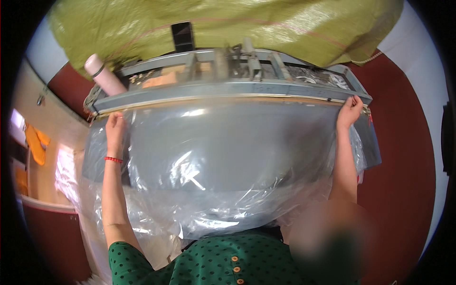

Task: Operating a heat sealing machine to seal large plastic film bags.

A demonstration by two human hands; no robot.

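- Yellow-green sheeting (285, 23) backs the work area, with dark red floor (401, 166) at the right.
- Fingers of the left hand (115, 124) are drawn together in a narrow pinch on the far left part of a clear plastic sheet (204, 218); those of the right hand (350, 111) close likewise at its far right part.
- From both sets of fingertips the sheet spreads back toward the person, its long axis running left to right, over a grey panel (374, 147).
- Just beyond the fingers, a grey metal bar (228, 89) runs roughly parallel to the sheet's far edge. The right hand is nearer: its fingertips overlap the bar's right end in view, while the left fingertips sit just short of it.
- Farther out, a pink bottle (107, 78) leans at the bar's left, and a dark phone (182, 37) stands against the sheeting.
- The sheet's far edge is hard to trace through glare and transparency; its near edge merges with the green shirt (213, 261). A blurred patch covers the right upper arm, and the bar's middle is smeared.
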